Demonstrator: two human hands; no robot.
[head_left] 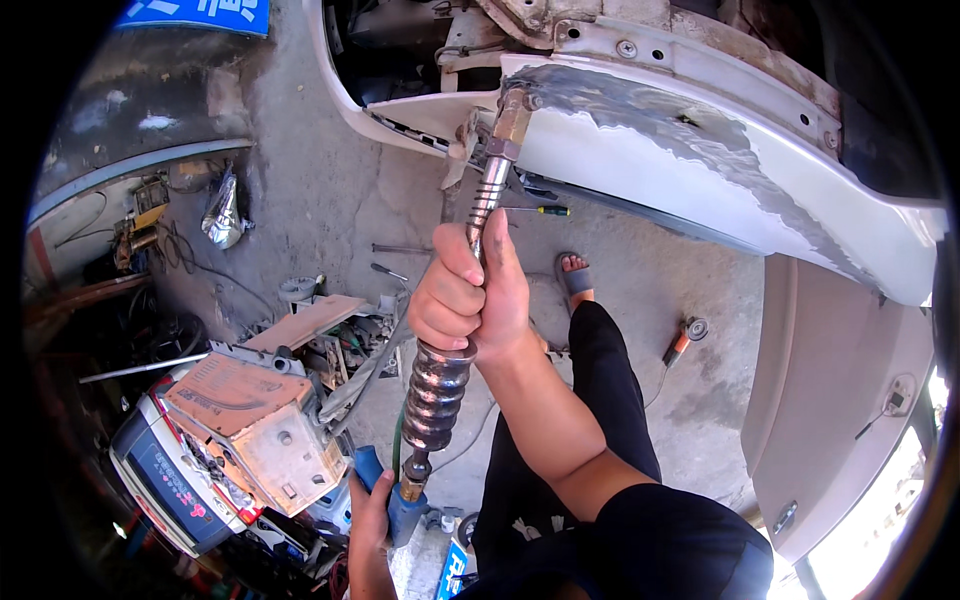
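Note:
My right hand point(470, 290) is closed around the shiny rod of a slide hammer point(437, 400), just above its ribbed steel weight, with the thumb lying along the rod. At the lower left, my left hand point(370, 510) grips the tool's blue handle point(405, 515); some of its fingers are hidden. The tool slants up and slightly right. Its brassy end fitting point(513, 115) meets the edge of a white car body panel point(600, 175), beside a smeared grey patch point(650, 110). Whether the fitting is clamped there cannot be made out.
A screwdriver point(553, 210) and a corded angle grinder point(685, 342) lie on the concrete floor. At left stands a cluttered pile with a worn box point(290, 450) and boards. A beige-lined car door point(830, 400) stands at right. My sandalled foot point(575, 275) is below the panel.

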